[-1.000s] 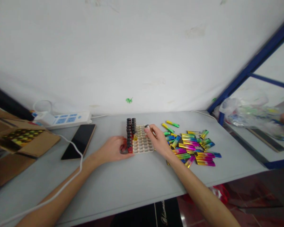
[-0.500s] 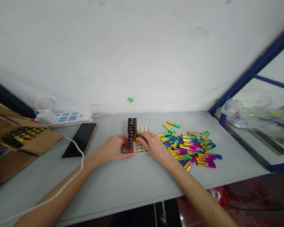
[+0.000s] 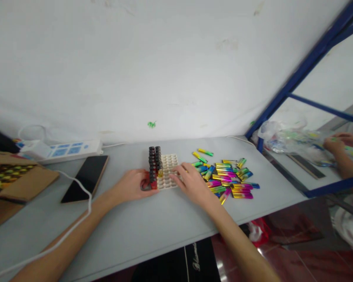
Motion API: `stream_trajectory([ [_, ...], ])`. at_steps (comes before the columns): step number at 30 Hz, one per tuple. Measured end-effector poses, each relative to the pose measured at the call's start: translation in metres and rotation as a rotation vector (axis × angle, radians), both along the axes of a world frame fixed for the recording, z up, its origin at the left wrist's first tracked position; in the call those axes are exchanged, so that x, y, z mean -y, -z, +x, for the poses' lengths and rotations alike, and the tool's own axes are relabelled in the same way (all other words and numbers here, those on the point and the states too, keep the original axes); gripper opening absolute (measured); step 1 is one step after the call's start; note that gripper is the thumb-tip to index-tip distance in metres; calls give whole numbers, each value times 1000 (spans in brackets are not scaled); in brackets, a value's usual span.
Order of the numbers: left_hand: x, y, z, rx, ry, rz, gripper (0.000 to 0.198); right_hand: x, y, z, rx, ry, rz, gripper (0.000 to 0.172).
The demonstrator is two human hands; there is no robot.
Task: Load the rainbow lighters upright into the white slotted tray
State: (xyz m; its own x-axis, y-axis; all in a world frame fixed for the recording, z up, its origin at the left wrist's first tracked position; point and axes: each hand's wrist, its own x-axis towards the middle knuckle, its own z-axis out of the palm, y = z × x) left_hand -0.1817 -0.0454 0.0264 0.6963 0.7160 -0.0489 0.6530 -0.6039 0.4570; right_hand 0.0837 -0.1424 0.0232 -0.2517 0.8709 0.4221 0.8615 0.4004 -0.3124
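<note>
A cream tray with many round cells sits on the grey table. Two rows of black-capped lighters stand along its left side, with one yellowish lighter beside them. My left hand is curled against the tray's near-left corner and grips it. My right hand lies over the tray's near-right edge, fingers stretched and spread, with nothing in it. Just right of that hand lies a pile of shiny rainbow-coloured lighters.
A dark phone, a white power strip and a white cable lie at the left, beside an open cardboard box. A blue metal frame bounds the right side. Beyond it another person's hands touch a plastic bag.
My right hand carried a lighter from the tray's far side to the filled rows, let it go, and now lies open. The camera has swung right. My left hand stayed put.
</note>
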Motion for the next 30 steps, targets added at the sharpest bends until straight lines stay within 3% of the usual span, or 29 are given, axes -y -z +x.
stream_trajectory([
  [4,-2,0,1,-7,21,-1,46,56,6,63,-160,155,134,17],
  [8,-3,1,2,-9,21,12,47,110,23,122,12,239,137,43],
  [11,-4,0,2,-11,22,10,46,129,34,142,110,246,34,58],
  [14,-5,0,1,-14,2,3,47,123,41,142,192,298,-54,61],
  [20,-6,0,1,-39,-20,-5,49,74,39,124,193,432,-107,57],
  [30,-4,-3,3,-45,-26,0,52,35,36,92,104,456,-67,51],
])
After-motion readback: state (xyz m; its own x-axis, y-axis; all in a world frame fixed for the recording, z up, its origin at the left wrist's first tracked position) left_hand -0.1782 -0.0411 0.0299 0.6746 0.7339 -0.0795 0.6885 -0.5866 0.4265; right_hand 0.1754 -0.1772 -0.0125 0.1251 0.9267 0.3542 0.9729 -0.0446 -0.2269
